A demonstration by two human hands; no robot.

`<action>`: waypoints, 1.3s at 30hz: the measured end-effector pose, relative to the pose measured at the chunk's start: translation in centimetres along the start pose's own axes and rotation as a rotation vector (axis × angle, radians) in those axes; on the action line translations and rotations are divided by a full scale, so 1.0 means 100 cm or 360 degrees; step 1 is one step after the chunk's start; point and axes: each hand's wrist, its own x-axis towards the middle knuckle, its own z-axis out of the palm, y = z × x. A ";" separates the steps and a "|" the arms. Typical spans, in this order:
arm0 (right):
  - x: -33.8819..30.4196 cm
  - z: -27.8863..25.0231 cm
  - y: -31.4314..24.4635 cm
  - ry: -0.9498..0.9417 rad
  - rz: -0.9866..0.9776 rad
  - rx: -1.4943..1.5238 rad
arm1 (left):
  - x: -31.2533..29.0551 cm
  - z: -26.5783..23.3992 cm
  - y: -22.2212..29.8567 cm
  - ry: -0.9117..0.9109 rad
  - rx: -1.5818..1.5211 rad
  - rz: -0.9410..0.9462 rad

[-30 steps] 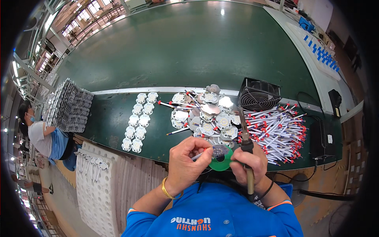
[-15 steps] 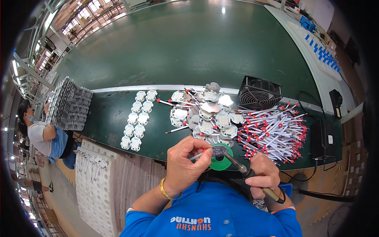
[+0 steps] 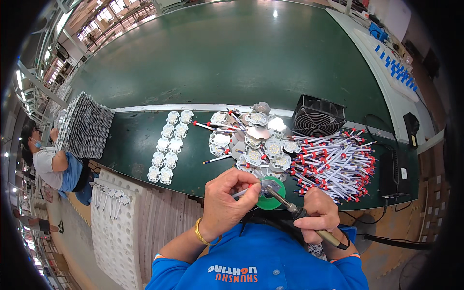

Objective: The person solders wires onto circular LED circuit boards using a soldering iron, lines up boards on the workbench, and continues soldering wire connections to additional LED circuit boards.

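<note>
My left hand (image 3: pixel 227 197) pinches a white wire (image 3: pixel 240 193) with a red band between thumb and fingertips, close to the table's near edge. In my right hand (image 3: pixel 316 215) is a soldering iron (image 3: pixel 282 198), its metal barrel slanting up and left towards the left fingertips. The iron's tip is over a green spool (image 3: pixel 268 205); a small greyish piece lies there, too blurred to name. Just beyond both hands is a heap of white circuit boards (image 3: pixel 253 155), some with wires among them. A large pile of white wires with red bands (image 3: pixel 333 166) lies beyond my right hand.
Two columns of circuit boards (image 3: pixel 164 144) lie to the left. Farther left stand tall stacks of boards (image 3: pixel 84 128), with a co-worker (image 3: pixel 50 162) beside them. A black fan (image 3: pixel 316 116) stands behind the wires, a black box (image 3: pixel 394 171) at the right. White foam trays (image 3: pixel 113 241) are at lower left.
My right hand and the soldering iron have shifted slightly left and down. The left hand keeps its pinch on the wire almost in place.
</note>
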 end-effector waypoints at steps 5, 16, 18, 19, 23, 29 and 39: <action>-0.003 -0.004 0.003 -0.0041 -0.0078 -0.0058 | 0.001 0.000 0.001 0.0026 0.0112 0.0110; 0.000 -0.001 0.012 -0.0071 -0.0140 -0.0140 | 0.004 0.000 -0.005 -0.0028 -0.0227 -0.0149; -0.001 0.003 0.014 -0.0014 -0.0131 -0.0125 | 0.006 0.001 -0.006 -0.0046 -0.0282 -0.0203; -0.001 0.004 0.016 0.0046 -0.0122 -0.0110 | 0.006 0.001 -0.008 -0.0053 -0.0295 -0.0212; 0.004 0.000 0.018 -0.0137 -0.0269 -0.0318 | 0.009 0.000 -0.013 -0.0057 -0.0278 -0.0244; 0.008 0.000 0.017 -0.0025 -0.0142 -0.0170 | 0.013 -0.001 -0.014 -0.0048 -0.0396 -0.0329; 0.023 0.005 0.024 0.0060 0.0014 -0.0296 | 0.017 -0.002 -0.013 -0.0087 -0.0667 -0.0516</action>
